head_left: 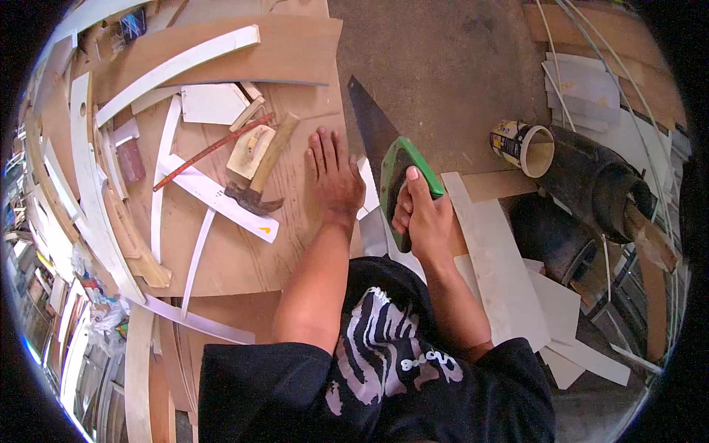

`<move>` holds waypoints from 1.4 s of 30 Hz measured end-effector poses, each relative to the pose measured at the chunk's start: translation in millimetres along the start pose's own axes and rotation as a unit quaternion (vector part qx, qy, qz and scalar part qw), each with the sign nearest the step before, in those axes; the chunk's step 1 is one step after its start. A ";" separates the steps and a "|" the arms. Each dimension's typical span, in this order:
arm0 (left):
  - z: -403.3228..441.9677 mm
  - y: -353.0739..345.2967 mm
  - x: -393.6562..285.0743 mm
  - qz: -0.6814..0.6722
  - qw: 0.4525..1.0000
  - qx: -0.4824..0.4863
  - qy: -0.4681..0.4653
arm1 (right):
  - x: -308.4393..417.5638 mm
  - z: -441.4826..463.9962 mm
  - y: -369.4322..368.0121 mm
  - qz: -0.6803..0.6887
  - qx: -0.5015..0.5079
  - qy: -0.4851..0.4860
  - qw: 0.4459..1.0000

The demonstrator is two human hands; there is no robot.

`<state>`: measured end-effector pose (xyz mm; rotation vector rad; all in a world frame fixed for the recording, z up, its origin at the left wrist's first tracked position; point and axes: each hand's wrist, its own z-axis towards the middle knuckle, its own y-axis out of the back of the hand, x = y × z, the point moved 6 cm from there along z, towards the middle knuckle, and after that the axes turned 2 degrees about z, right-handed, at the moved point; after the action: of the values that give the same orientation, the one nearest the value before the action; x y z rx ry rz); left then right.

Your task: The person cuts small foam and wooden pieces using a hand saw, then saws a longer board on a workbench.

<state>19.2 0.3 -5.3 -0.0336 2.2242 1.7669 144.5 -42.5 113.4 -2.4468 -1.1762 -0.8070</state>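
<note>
My right hand (pixel 425 218) is wrapped round the green handle of a handsaw (pixel 373 118). The saw's dark blade points away from me, beside the right edge of the plywood sheet (pixel 244 273). Flat on that sheet, near its edge, lies my left hand (pixel 337 173), fingers stretched out and holding nothing. To its left rests a claw hammer (pixel 269 159) with a wooden handle, its head on a white strip (pixel 214 196). A red metal bar (pixel 210 153) lies slanted beyond the hammer, next to a small pale wooden block (pixel 251 150).
Curved white strips (pixel 177 74) and a brown board (pixel 295 52) lie across the far left. On the right are a white bucket (pixel 535 150) on its side, dark rolled material (pixel 591 177) and pale board offcuts (pixel 554 303). Long thin rods (pixel 628 81) run along the far right.
</note>
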 end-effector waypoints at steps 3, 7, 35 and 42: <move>-1.2 0.3 1.6 -0.030 1.000 -0.006 0.003 | -0.4 4.9 -2.6 -0.004 0.001 0.003 1.000; -0.9 1.4 2.5 -0.054 0.998 -0.015 0.006 | 2.2 0.5 -7.5 0.010 0.001 0.002 1.000; -7.3 -7.2 16.3 -0.114 0.985 -0.108 -0.076 | -166.3 -7.3 36.2 0.020 -0.014 0.355 0.935; -10.9 -17.3 20.8 -0.078 0.988 -0.133 0.004 | -175.1 -12.9 33.5 0.026 -0.027 0.394 0.918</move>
<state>0.5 -10.9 -24.7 -0.2643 1.9159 1.9630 78.0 -177.0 16.3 -1.8367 -0.7651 -1.6081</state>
